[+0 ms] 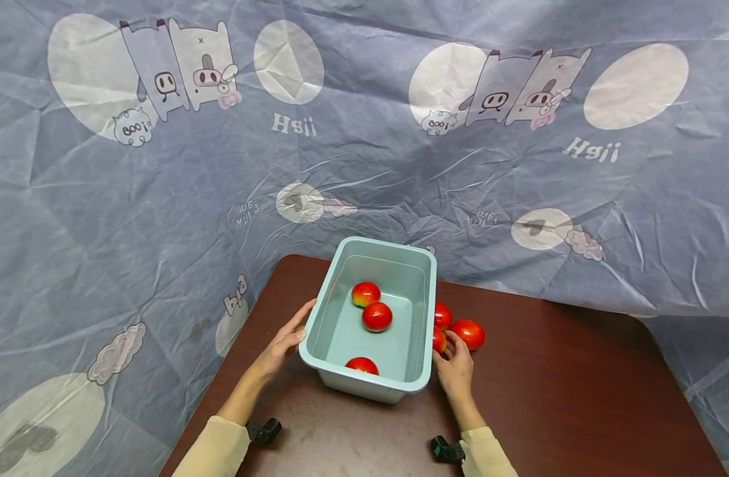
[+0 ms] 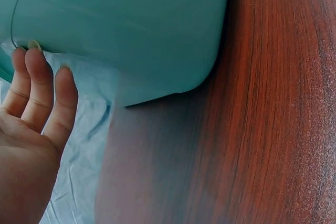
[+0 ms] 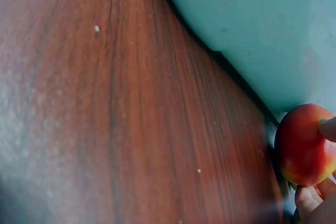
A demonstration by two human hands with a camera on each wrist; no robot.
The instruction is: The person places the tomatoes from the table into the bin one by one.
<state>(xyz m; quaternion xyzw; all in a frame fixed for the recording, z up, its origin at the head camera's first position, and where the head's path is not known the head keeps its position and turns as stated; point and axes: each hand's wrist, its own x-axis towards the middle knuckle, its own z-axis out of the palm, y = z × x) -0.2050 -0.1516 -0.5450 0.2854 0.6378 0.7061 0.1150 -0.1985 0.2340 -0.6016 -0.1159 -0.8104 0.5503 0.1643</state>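
A pale blue-green plastic bin [image 1: 372, 389] stands on the table with three red tomatoes inside: one [image 1: 366, 294] toward the back, another [image 1: 377, 317] touching it, and a third [image 1: 362, 365] partly behind the near rim. My left hand [image 1: 275, 352] is at the bin's left side, thumb at the rim. In the left wrist view its fingers [image 2: 65, 98] are nearly straight, tips against the outer wall. Beside the bin's right wall, my right hand [image 1: 456, 372] grips a red and yellow tomato [image 3: 304, 145] between thumb and fingers. The bin's edge hides part of that tomato in the head view.
Two more tomatoes lie right of the bin, one [image 1: 442, 315] partly behind its wall and one [image 1: 468, 334] just past my right fingers. The dark brown table [image 1: 567, 377] extends to the right. A grey-blue printed cloth [image 1: 364, 165] hangs behind and at the left.
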